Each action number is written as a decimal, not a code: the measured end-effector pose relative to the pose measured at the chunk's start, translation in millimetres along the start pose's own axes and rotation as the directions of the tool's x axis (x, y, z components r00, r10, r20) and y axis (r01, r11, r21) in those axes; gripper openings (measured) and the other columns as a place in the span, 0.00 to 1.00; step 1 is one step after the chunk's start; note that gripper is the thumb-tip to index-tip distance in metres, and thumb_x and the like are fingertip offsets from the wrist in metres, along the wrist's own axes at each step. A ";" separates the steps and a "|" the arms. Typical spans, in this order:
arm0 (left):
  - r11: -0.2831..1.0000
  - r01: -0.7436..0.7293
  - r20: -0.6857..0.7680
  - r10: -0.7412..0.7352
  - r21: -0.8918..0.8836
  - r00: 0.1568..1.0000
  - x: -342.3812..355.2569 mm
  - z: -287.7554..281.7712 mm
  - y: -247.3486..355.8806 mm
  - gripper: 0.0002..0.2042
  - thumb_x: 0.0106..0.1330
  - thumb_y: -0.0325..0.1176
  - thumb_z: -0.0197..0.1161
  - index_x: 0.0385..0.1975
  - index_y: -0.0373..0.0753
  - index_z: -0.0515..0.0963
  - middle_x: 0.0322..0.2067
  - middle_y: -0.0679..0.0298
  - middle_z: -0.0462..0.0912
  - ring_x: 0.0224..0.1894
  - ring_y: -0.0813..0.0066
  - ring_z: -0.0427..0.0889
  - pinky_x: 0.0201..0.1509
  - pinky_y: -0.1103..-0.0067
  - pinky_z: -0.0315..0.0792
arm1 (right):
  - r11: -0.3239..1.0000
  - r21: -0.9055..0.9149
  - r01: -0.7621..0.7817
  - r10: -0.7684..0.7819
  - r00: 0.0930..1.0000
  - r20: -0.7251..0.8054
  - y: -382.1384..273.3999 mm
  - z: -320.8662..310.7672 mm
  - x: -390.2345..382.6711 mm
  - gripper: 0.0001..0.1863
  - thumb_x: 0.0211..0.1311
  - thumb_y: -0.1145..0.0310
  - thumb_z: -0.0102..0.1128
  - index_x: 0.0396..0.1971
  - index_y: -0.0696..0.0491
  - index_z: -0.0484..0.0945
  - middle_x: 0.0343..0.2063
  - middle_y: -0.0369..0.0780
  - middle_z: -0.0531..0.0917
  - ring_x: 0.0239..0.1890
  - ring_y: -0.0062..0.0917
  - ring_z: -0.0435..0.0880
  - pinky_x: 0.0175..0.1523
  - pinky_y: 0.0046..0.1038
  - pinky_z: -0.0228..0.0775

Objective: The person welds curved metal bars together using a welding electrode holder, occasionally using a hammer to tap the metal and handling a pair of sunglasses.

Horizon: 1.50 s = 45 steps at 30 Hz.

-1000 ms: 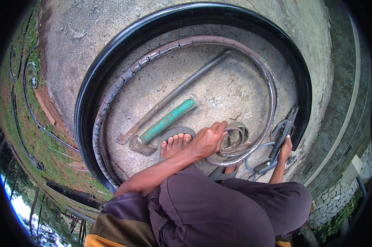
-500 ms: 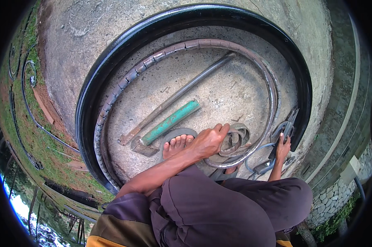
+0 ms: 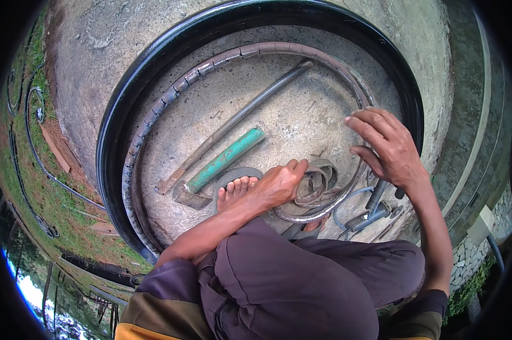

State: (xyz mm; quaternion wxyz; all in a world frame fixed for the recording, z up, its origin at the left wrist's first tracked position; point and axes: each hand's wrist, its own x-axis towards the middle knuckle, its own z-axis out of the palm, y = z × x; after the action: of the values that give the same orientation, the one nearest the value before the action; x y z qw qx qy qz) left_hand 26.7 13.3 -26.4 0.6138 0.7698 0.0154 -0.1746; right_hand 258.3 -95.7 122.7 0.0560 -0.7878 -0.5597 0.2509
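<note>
My left hand (image 3: 278, 184) is closed beside a coiled flat strip (image 3: 329, 175), its fingers curled at the strip's edge; what they grip, if anything, is hidden. My right hand (image 3: 389, 147) is raised over the right side of a notched metal hoop (image 3: 179, 85), fingers apart and holding nothing. The hoop lies inside a larger black rim (image 3: 120, 107). Within it rest a long metal bar (image 3: 233, 119) and a hammer-like tool with a thick green handle (image 3: 224, 161). Below my right hand lies a grey corded power tool (image 3: 369, 218) with a black handle, partly covered by that hand.
My bare foot (image 3: 239, 186) in a sandal stands inside the hoop, close to the hammer-like tool. Rough concrete (image 3: 91, 73) lies underneath. Grass with dark cables (image 3: 32, 136) borders it at left; a stone wall (image 3: 468, 258) stands at lower right.
My right hand has left the tools at the lower right and risen up over the hoop, fingers spread. My left hand stays closed by the coiled strip. The view has shifted slightly.
</note>
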 end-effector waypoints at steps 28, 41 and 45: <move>0.999 -0.043 0.086 0.042 0.011 0.995 -2.3 -1.9 -3.9 0.17 0.55 0.27 0.59 0.46 0.34 0.79 0.33 0.49 0.82 0.39 0.49 0.82 0.44 0.61 0.75 | 0.912 -0.214 0.349 -0.309 0.930 0.200 -92.4 6.6 94.8 0.21 0.56 0.66 0.57 0.49 0.57 0.74 0.28 0.44 0.78 0.27 0.34 0.85 0.30 0.34 0.78; 0.998 0.007 0.008 -0.007 0.066 1.000 10.9 -18.7 4.9 0.14 0.58 0.23 0.58 0.44 0.32 0.68 0.35 0.43 0.77 0.33 0.41 0.83 0.33 0.57 0.77 | 0.811 -0.545 0.214 -0.186 0.977 0.107 -59.0 -48.5 125.6 0.16 0.53 0.75 0.59 0.42 0.65 0.78 0.25 0.52 0.82 0.28 0.37 0.87 0.29 0.33 0.79; 0.996 0.005 -0.005 -0.004 0.087 1.000 10.9 -15.7 8.0 0.16 0.55 0.23 0.60 0.44 0.33 0.68 0.35 0.44 0.77 0.33 0.40 0.83 0.33 0.57 0.77 | 0.899 -0.381 0.216 -0.103 0.950 0.295 -61.2 -54.1 121.9 0.20 0.59 0.64 0.63 0.51 0.55 0.76 0.27 0.45 0.80 0.27 0.36 0.85 0.29 0.35 0.75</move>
State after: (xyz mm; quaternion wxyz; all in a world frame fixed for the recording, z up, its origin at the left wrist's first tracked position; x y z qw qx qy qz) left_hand 42.7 24.2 -19.1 0.5794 0.7960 0.0109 -0.1748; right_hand 260.9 48.2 151.7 -0.1652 -0.6918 -0.6653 0.2269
